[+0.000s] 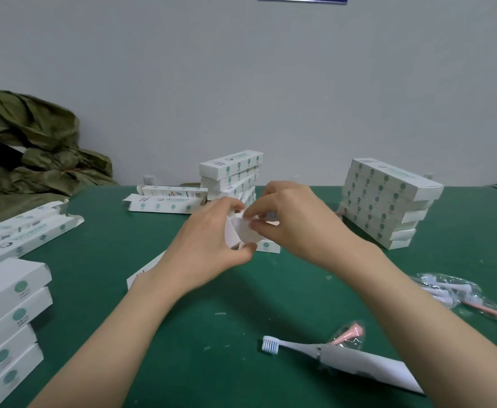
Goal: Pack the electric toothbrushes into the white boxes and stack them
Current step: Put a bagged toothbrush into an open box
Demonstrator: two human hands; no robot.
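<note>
Both hands meet over the middle of the green table (241, 304) on one white box (245, 235). My left hand (209, 242) grips the box from the left, and my right hand (288, 222) pinches its white end flap with thumb and fingertips. Most of the box is hidden behind the hands. A white electric toothbrush (294, 347) lies near the front right, its handle partly under a white paper sheet (388, 372). A pink brush head in clear wrap (350, 334) lies just behind it.
Stacks of white boxes stand at the far centre (232, 175), far right (385, 201) and near left (6, 325). Open boxes lie at the far left (29, 234) and centre left (164, 200). A bagged pink toothbrush (459, 295) lies right. Olive cloth (32, 148) fills the left corner.
</note>
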